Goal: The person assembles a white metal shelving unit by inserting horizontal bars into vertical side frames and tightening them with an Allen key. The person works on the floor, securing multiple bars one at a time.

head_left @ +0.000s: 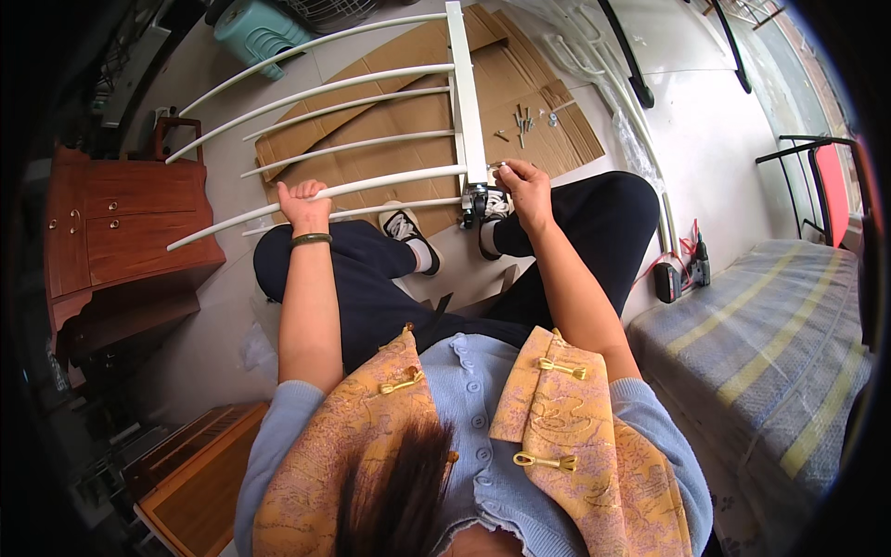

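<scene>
A white metal rack frame (470, 102) with several long curved tubes lies across in front of me. My left hand (304, 206) is closed around the nearest upper tube (390, 180), some way from the crossbar. By the crossbar's near end, my right hand (526, 192) is pinched at its right side, with a small shiny piece at the fingertips that is too small to name. A black caster wheel (473, 202) sits on that same near end, just left of my right hand.
Flattened cardboard (371, 125) lies under the frame, with loose bolts (522, 121) on it. A cordless drill (698, 255) stands right, beside a plaid plastic-covered seat (742, 316). More white tubing (617, 88) lies far right. At left are a wooden cabinet (139, 232) and a teal stool (255, 35).
</scene>
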Demonstrator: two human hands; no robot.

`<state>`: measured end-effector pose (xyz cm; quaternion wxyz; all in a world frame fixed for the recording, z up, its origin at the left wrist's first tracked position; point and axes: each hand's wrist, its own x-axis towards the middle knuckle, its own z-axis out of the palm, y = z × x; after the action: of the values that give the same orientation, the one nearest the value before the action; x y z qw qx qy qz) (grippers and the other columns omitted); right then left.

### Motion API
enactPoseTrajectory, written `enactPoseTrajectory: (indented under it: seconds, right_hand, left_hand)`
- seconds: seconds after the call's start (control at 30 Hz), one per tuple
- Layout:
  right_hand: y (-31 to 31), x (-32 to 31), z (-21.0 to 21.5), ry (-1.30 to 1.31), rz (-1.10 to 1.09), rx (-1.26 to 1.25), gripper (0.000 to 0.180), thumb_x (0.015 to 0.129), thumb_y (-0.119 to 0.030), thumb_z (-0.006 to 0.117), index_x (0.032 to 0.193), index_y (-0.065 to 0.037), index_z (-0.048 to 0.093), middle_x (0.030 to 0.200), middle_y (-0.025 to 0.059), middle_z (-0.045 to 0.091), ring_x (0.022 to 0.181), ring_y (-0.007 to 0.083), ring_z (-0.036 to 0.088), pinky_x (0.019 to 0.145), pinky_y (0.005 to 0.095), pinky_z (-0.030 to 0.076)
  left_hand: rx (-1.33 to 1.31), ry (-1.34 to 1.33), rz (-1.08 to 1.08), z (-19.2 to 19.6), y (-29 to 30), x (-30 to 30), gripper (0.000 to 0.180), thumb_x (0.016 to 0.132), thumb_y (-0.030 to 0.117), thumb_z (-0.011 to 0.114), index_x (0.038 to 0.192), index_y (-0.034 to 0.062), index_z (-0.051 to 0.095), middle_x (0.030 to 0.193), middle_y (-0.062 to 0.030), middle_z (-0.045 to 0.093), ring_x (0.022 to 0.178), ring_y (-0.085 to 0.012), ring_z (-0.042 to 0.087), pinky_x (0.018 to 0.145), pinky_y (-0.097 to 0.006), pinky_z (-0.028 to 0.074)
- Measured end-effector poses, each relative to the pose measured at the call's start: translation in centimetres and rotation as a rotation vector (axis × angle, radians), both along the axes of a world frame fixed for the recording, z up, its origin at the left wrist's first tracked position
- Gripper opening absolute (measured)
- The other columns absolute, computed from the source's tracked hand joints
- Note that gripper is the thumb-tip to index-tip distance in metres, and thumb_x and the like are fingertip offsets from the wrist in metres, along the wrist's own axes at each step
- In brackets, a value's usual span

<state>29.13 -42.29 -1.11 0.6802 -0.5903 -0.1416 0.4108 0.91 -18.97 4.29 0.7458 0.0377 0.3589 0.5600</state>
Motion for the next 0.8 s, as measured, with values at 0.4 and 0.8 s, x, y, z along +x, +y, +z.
enactPoseTrajectory:
  seconds: [0.4, 0.8]
  right_hand:
    - [-0.2, 0.1, -0.1, -0.057, 0.047, -0.014, 0.018, 0.08, -0.004, 0.059, 0.094, 0.006, 0.062, 0.086, 0.007, 0.064, 0.079, 0.0119, 0.057, 0.073, 0.0227, 0.044]
    - [-0.1, 0.7, 0.0, 0.058, 0.145, 0.004, 0.018, 0.083, -0.01, 0.057, 0.094, 0.004, 0.06, 0.071, 0.0045, 0.059, 0.06, 0.0088, 0.052, 0.055, 0.0208, 0.042]
  left_hand:
    - [0.001, -0.024, -0.02, -0.2, 0.2, -0.3, 0.053, 0.087, 0.047, 0.04, 0.048, 0.0168, 0.019, 0.044, 0.004, 0.02, 0.038, -0.0114, 0.024, 0.039, -0.023, 0.025]
    - [0.035, -0.036, -0.017, 0.4, 0.0, 0.2, 0.052, 0.088, 0.044, 0.039, 0.049, 0.0163, 0.019, 0.044, 0.003, 0.02, 0.037, -0.0114, 0.023, 0.035, -0.022, 0.022]
